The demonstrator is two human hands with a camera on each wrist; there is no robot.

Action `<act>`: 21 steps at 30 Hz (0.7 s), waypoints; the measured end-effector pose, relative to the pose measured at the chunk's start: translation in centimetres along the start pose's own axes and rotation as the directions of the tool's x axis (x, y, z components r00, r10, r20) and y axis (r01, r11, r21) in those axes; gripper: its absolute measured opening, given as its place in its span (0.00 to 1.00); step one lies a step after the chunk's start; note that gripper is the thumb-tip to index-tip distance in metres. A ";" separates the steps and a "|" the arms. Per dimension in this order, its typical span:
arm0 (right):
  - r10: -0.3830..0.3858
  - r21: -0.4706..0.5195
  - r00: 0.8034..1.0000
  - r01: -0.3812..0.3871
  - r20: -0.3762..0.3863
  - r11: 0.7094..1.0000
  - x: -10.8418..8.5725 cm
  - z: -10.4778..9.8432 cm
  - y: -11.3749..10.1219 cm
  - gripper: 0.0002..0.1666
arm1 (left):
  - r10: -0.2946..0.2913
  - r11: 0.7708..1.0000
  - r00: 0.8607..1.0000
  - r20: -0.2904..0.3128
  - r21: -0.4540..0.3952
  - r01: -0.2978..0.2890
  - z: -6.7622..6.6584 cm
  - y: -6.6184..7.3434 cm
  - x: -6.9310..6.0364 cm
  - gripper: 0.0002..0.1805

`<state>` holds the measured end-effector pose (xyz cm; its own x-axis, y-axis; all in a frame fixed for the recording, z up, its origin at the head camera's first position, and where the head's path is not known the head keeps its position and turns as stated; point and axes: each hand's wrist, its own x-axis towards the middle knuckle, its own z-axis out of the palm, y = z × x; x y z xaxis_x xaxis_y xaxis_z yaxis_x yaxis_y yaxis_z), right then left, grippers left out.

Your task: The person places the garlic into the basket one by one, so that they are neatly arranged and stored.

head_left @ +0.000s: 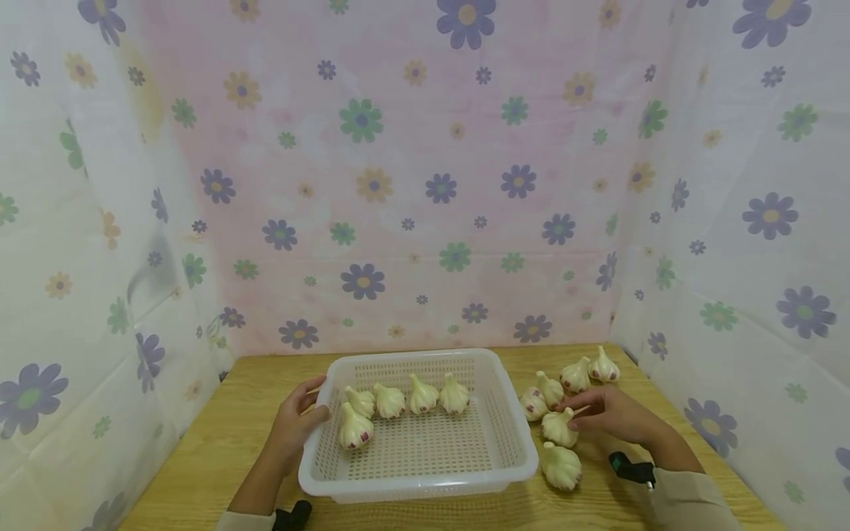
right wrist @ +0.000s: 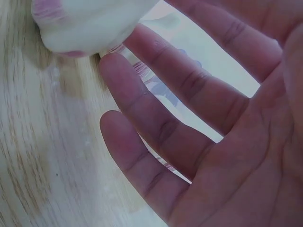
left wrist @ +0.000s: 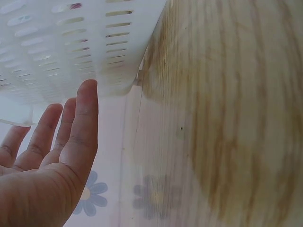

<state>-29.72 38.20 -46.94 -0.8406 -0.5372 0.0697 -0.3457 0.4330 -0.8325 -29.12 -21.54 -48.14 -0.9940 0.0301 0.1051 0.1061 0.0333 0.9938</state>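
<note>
In the head view my left hand (head_left: 295, 424) holds the left side of a white plastic basket (head_left: 425, 487), its thumb at the rim. The left wrist view shows its other fingers (left wrist: 83, 123) fairly straight along the slatted outer wall. Several garlic bulbs (head_left: 388, 400) lie inside the basket, towards its left and back. My right hand (head_left: 614, 417) pinches a garlic bulb (head_left: 558, 429) to the right of the basket between thumb and fingers. In the right wrist view that bulb (right wrist: 90, 28) is cut off at the top, and the lower fingers spread away from it.
More garlic bulbs stand on the wooden table (head_left: 219, 435) around the right hand: one bulb (head_left: 561, 466) in front, others (head_left: 575, 375) behind. Black straps (head_left: 631, 470) are at the wrists. A flowered cloth (head_left: 425, 221) encloses the table's back and sides.
</note>
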 end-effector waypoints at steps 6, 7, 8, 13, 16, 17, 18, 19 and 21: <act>-0.026 0.006 1.000 0.026 0.004 1.000 0.0 0.0 0.3 0.25 | 0.004 1.000 1.000 -0.003 -0.003 -0.004 0.0 0.0 0.0 0.34; -0.025 0.010 1.000 0.025 0.004 1.000 0.0 0.0 0.3 0.25 | 0.004 1.000 1.000 -0.002 -0.002 -0.004 0.0 0.0 0.0 0.34; -0.024 0.016 1.000 0.024 0.004 1.000 0.0 0.0 0.3 0.26 | 0.002 1.000 1.000 -0.002 -0.002 -0.002 0.0 0.0 0.0 0.34; -0.024 0.020 1.000 0.024 0.003 1.000 0.1 0.1 0.6 0.27 | -0.002 1.000 1.000 0.000 -0.009 0.002 0.0 0.0 -0.1 0.34; -0.025 0.019 1.000 0.025 0.008 1.000 0.3 0.2 0.7 0.27 | -0.001 1.000 1.000 0.001 -0.015 0.001 0.0 0.0 -0.1 0.34; -0.024 0.020 1.000 0.024 0.012 1.000 0.3 0.3 0.8 0.26 | 0.000 1.000 1.000 0.000 -0.016 0.000 0.0 0.0 -0.1 0.34; -0.024 0.023 1.000 0.024 0.017 0.999 0.3 0.3 0.8 0.26 | 0.000 1.000 1.000 -0.001 -0.017 0.000 0.0 0.0 -0.1 0.34; -0.020 0.026 1.000 0.020 0.021 0.999 0.3 0.3 0.8 0.26 | 0.000 1.000 1.000 0.000 -0.016 0.000 0.0 0.0 -0.1 0.34; -0.011 0.031 1.000 0.011 0.027 0.999 0.3 0.3 0.8 0.26 | 0.002 1.000 1.000 0.001 -0.017 -0.002 0.0 -0.1 0.0 0.34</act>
<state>-30.10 38.14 -47.76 -0.8248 -0.5618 0.0641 -0.3416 0.4048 -0.8482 -29.08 -21.53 -48.20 -0.9938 0.0307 0.1070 0.1075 0.0165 0.9941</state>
